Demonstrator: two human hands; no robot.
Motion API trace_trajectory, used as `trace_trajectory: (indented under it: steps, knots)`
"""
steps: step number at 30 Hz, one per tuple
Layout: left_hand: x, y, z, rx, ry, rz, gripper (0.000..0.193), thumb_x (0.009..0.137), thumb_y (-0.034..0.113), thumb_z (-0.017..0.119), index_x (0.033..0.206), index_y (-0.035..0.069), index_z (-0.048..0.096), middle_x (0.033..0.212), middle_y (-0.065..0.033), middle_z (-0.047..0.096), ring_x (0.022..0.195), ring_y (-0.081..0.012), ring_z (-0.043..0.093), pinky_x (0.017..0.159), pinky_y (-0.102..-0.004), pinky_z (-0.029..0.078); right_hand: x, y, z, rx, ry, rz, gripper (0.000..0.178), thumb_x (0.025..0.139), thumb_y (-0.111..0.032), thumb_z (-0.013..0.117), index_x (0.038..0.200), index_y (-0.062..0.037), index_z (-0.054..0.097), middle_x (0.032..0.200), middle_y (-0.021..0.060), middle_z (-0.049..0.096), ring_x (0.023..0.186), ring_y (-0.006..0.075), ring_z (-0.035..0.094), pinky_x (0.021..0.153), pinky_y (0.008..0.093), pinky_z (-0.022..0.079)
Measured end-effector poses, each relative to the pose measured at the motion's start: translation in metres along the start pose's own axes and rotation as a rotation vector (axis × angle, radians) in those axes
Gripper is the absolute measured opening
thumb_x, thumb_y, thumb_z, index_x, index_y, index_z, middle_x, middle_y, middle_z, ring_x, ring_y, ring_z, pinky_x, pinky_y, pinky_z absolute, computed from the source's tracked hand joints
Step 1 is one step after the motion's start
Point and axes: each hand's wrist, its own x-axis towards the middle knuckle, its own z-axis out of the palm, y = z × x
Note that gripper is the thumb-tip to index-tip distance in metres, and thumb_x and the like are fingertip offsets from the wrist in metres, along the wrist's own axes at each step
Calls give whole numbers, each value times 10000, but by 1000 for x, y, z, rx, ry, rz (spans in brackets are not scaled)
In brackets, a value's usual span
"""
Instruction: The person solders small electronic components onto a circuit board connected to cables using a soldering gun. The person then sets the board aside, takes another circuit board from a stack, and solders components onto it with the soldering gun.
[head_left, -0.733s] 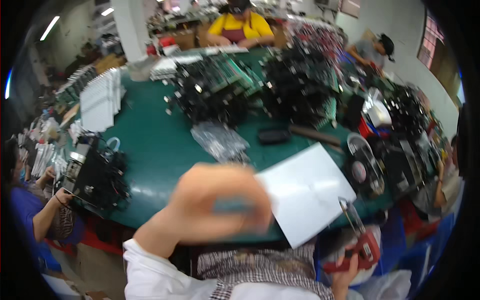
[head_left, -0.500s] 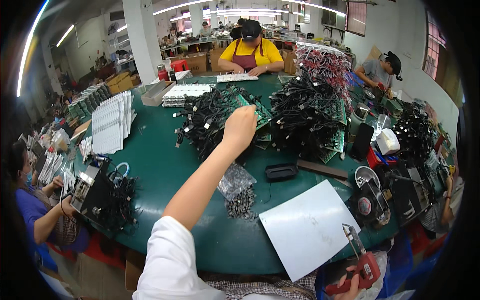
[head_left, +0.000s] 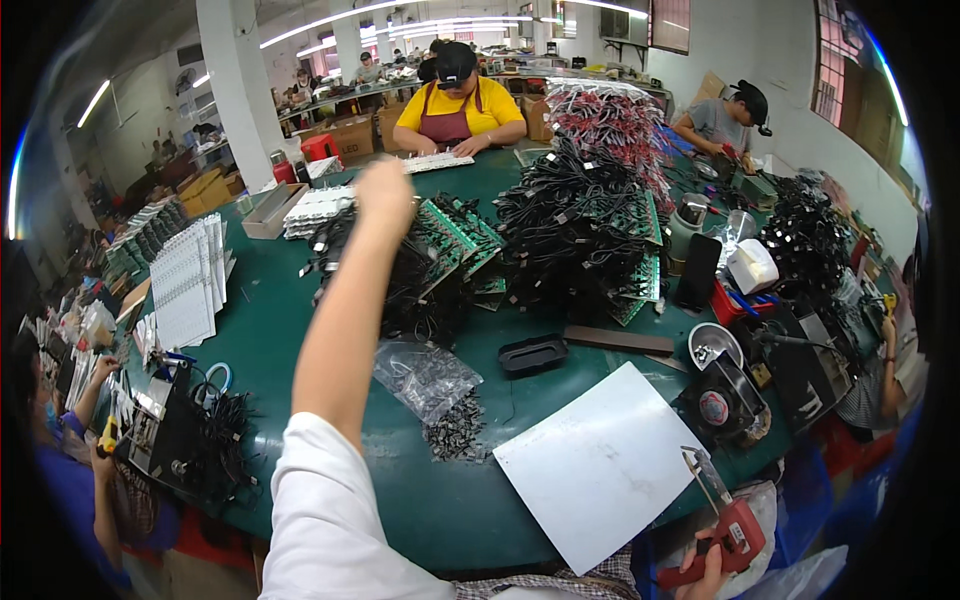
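Observation:
My left arm reaches far across the green table, and my left hand is over a heap of black USB cables with green circuit boards among them. That hand is smeared by motion, its fingers turned away, so what they hold, if anything, is not visible. At the lower right, my right hand is closed round the handle of a red soldering gun. Its metal tip points up over the right edge of a white board.
A second, taller cable heap stands right of the first. Nearer me lie a clear plastic bag, small dark parts, a black tray and a brown bar. Co-workers sit opposite, at left and at right.
My left hand has moved away from the green boards, further out and to the left. The whole view has shifted a little. My right hand still grips the soldering gun.

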Motion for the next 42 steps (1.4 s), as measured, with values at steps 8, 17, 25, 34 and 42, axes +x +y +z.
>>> trace_trajectory:
  steps: [8, 17, 25, 34, 42]
  knots:
    - [-39, -252, -53, -659, -210, -463, 356, 584, -51, 526, 906, 15, 664, 814, -117, 644, 730, -229, 615, 634, -308, 486, -3, 5, -11, -24, 73, 42, 274, 896, -122, 454, 1162, -74, 412, 1016, 92, 542, 669, 102, 472, 538, 222, 419]
    - [-133, -304, -9, -1296, -478, -944, 321, 718, 136, 688, 983, -16, 589, 874, -109, 624, 711, -191, 611, 593, -329, 488, -5, 12, 7, -111, 53, 119, 315, 874, -302, 504, 1107, -89, 493, 813, 15, 503, 645, 91, 447, 524, 227, 406]
    - [-31, -225, -119, -381, -265, -208, 387, 628, 193, 690, 981, 45, 627, 878, -135, 649, 753, -219, 630, 691, -328, 487, -15, 8, -23, 33, 0, 42, 337, 879, -260, 484, 1146, -58, 448, 880, 45, 512, 584, 81, 448, 476, 205, 385]
    - [-38, -123, -259, -25, -423, 386, 369, 751, 167, 622, 1085, 20, 570, 1017, -141, 619, 925, -270, 596, 807, -343, 457, -4, 7, -17, -17, 154, -161, 377, 881, -174, 468, 1215, -23, 377, 988, 81, 538, 506, 55, 440, 422, 170, 357]
    - [-63, -21, -201, -912, -852, 495, 289, 797, 46, 611, 1061, -28, 520, 919, 3, 569, 874, -77, 524, 764, -231, 429, -24, -29, -28, -13, 223, -335, 411, 862, -117, 474, 1240, -27, 339, 986, 160, 515, 550, 115, 465, 451, 205, 391]
